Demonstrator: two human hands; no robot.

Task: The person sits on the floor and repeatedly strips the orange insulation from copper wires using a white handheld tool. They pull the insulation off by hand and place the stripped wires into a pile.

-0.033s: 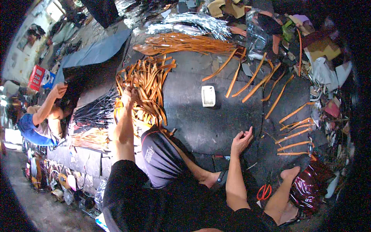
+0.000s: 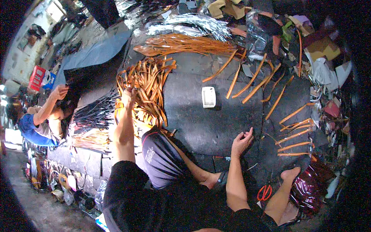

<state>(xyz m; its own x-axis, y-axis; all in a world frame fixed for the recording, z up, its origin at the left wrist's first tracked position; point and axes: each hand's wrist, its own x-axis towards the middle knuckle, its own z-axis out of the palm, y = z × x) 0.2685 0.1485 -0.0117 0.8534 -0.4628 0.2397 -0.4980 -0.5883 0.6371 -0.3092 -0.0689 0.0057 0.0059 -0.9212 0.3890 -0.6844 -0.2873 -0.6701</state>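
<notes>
My left hand (image 2: 128, 96) is closed at the near left part of a tangled heap of glossy orange-brown strips (image 2: 152, 81). Its fingers seem to grip the strips, though they are small and partly hidden. Over the dark mat (image 2: 216, 131), my right hand (image 2: 242, 142) is held with its index finger stretched out and the others loosely bent; nothing shows in it. Single orange-brown strips (image 2: 284, 94) lie spaced in a curve from the far middle round to the right. A small white rectangular dish (image 2: 208, 97) sits on the mat between my hands.
Beyond the heap lie a long orange-brown bundle (image 2: 189, 43) and a silvery bundle (image 2: 193, 24). Black strips (image 2: 94, 112) spread left. Red-handled scissors (image 2: 264, 192) rest by my right leg. Another person (image 2: 38, 125) sits at far left. Scraps (image 2: 328, 77) pile up along the right edge.
</notes>
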